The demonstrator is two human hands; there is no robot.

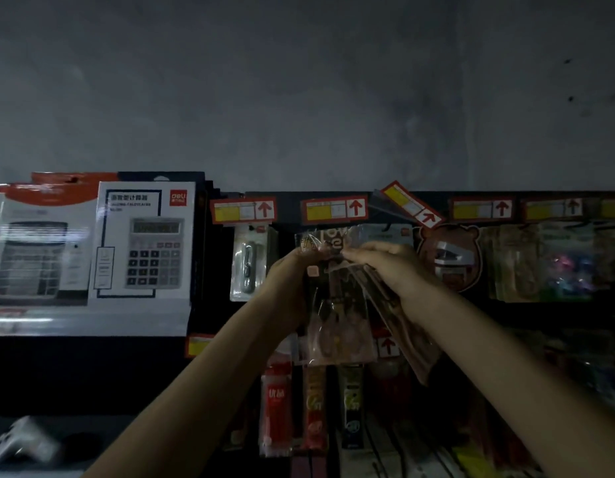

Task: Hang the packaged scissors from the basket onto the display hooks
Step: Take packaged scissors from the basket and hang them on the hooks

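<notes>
**Clear plastic pack up at the rack, both hands on it**

Pack [337,305]: clear sleeve, upright, just under the row of red price tags [333,209], in front of the dark rack. Inside it is a dark scissor outline; the light is too low for detail. There is printed lettering near its top edge. Whether its top sits on a hook: cannot tell.

Left hand [292,281]: fingers curled round the pack's left edge, thumb near the top corner. Gripping.

Right hand [392,270]: fingertips pinching the pack's top right. Under its palm a spare pack [408,336], same clear sleeve, slants down and to the right, overlapped by the first. Contents too dim to read.

Around:
- One tilted tag [411,205] sits above the right hand.
- Left of the hands, a blister card [249,263] hangs with a small grey metal item in it.
- Right of the hands is a bear card [451,257] with a white item in its window.
- Far left, white boxes [144,243] stand on a shelf, calculators printed on the fronts.
- Below the pack hangs a red sleeve [276,401] of thin red sticks.
- Grey wall [299,81] above the rack.
</notes>
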